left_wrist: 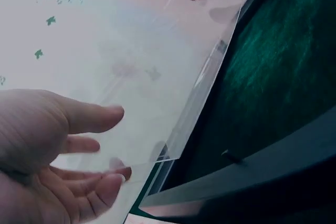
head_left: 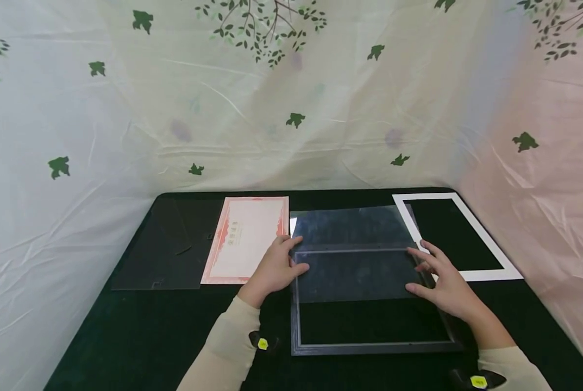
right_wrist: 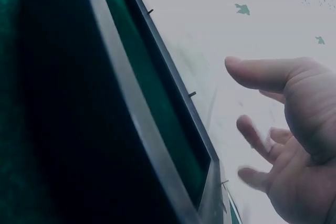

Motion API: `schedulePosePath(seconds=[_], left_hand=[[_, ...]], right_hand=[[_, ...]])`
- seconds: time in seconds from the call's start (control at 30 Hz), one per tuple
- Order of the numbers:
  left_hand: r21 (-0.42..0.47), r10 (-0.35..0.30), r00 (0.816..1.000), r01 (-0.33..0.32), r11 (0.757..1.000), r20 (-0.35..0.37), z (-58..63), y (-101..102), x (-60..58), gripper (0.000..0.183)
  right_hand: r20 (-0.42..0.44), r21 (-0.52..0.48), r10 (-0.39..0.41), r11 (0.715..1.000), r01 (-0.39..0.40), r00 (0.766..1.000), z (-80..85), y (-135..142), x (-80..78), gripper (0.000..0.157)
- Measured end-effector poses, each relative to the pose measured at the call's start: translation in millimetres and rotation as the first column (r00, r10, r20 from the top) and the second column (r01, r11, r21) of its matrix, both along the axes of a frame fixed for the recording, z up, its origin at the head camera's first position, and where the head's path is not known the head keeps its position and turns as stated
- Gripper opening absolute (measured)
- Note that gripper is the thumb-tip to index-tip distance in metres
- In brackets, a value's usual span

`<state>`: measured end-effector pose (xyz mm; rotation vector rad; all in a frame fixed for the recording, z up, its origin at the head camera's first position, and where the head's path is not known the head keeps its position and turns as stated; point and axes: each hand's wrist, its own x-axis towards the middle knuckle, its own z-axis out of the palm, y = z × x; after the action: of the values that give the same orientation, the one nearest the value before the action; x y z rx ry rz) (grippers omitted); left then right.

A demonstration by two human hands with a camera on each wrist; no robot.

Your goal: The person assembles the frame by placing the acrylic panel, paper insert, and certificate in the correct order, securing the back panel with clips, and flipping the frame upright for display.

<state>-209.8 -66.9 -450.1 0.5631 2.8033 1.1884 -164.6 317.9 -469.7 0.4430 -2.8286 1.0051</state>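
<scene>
A clear sheet [head_left: 350, 277] spans the space between my hands, overlapping the far half of a dark rectangular frame [head_left: 374, 347]. Through the sheet, the frame's far bar shows. My left hand [head_left: 274, 266] holds the sheet's left edge, thumb and fingertips apart along it; in the left wrist view the sheet's corner [left_wrist: 170, 150] stands close over the frame. On the opposite edge, my right hand [head_left: 443, 282] holds the sheet with spread, bent fingers. Small dark tabs [right_wrist: 192, 94] stick out from the frame in the right wrist view.
A certificate with a pink border [head_left: 247, 239] lies left of the frame. Farther left is another transparent sheet [head_left: 159, 250] on the dark green cloth [head_left: 198, 336]. A white mat border [head_left: 482, 275] lies at the right. Patterned curtain [head_left: 320, 98] hangs around the table.
</scene>
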Motion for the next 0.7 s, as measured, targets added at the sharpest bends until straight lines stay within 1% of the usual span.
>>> schedulePosePath(seconds=[0.07, 0.17, 0.3, 0.4, 0.5, 0.7], left_hand=[[-0.057, 0.019, 0.999, -0.017, 0.998, 0.033, 0.9, 2, 3.9, 0.065], [-0.113, 0.049, 0.996, -0.04, 0.993, 0.074, 4.3, 5, 9.7, 0.067], [-0.136, 0.061, 0.993, -0.047, 0.99, 0.103, 8.7, 7, 15.5, 0.07], [-0.141, 0.049, 0.992, -0.033, 0.99, 0.112, 9.5, 9, 18.0, 0.072], [-0.16, 0.037, 0.992, -0.018, 0.987, 0.12, 7.9, 12, 19.8, 0.074], [-0.252, 0.022, 0.992, 0.011, 0.968, 0.127, 8.2, 15, 23.2, 0.075]], right_hand=[[0.003, -0.013, 0.009, 1.0, -0.009, 1.0, -1.7, 1, 2.7, 0.075], [-0.004, -0.019, 0.019, 1.0, -0.019, 1.0, -4.1, 4, 5.8, 0.072], [-0.021, -0.002, 0.018, 1.0, -0.018, 1.0, -6.1, 6, 6.5, 0.067], [-0.023, 0.008, 0.004, 1.0, -0.004, 1.0, -6.3, 7, 5.9, 0.066], [-0.024, 0.017, -0.015, 1.0, 0.016, 1.0, -7.0, 9, 5.3, 0.066], [0.0, 0.049, -0.057, 0.997, 0.057, 0.998, -8.2, 12, 4.1, 0.067]])
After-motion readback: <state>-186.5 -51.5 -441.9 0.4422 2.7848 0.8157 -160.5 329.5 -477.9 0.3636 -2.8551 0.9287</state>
